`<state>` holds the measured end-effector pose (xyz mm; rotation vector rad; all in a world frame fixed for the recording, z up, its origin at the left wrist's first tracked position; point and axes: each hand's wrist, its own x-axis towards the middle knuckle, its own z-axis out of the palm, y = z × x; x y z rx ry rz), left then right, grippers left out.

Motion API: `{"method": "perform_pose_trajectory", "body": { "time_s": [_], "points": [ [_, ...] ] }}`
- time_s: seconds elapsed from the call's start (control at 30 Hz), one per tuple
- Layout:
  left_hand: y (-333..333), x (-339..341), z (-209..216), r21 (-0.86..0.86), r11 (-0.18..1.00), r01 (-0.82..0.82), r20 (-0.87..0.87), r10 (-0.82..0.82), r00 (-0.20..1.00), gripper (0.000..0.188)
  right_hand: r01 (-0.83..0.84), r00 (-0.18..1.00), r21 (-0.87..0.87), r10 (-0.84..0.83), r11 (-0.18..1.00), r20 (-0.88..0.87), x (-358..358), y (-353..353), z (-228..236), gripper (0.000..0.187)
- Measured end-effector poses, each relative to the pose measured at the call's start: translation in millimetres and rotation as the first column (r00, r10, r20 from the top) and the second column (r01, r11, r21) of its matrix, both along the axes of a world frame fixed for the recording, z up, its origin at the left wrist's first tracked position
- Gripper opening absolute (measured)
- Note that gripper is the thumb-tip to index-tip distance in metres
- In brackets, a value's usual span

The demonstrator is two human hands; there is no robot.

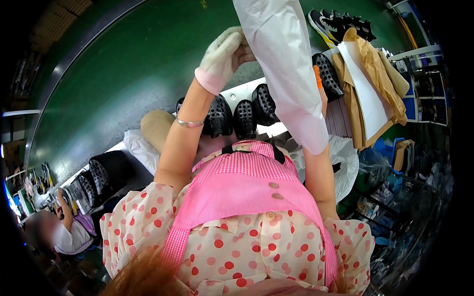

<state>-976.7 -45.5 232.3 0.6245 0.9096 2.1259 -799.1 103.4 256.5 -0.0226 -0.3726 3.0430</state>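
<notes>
A long, thin white sheet (284, 64), crinkled and slightly see-through, hangs upright in front of me; whether it is paper or plastic I cannot tell. My left hand (224, 56), in a white glove with a pink cuff and bare fingertips, is closed at the sheet's left edge. On the other side, my right hand (317, 76) is mostly hidden behind the sheet, with only a bit of orange finger covering showing. Below the sheet, black perforated shoes (245, 118) stand in a row on a white surface (242, 91), and another black perforated shoe (328, 75) is beside my right hand.
Brown and white paper sheets (365, 89) lie stacked at the right. Black sneakers (340, 24) stand beyond them. A crumpled white bag (140, 145) and more black perforated shoes (108, 172) are at the left, near another person (71, 229). Blue shelving (419, 98) stands far right.
</notes>
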Motion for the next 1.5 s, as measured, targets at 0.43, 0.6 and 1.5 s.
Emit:
{"method": "perform_pose_trajectory", "body": {
  "time_s": [0.43,0.6,1.5],
  "points": [
    [3.1,71.8,-12.7,-0.207,0.874,0.439,0.29,-0.374,0.881,0.059,0.206,0.963,0.135,-0.226,0.969,0.146,-4.2,18.5,-29.7,0.048],
    [-6.4,82.1,10.1,-0.282,0.888,0.363,0.309,-0.274,0.911,0.045,0.25,0.956,0.19,-0.273,0.949,0.105,-2.4,27.5,-32.4,0.047],
    [-24.8,110.1,8.3,-0.49,0.743,0.455,0.136,-0.451,0.882,0.041,0.165,0.971,0.252,-0.202,0.954,0.129,13.4,29.9,-11.9,0.041]
  ]
}}
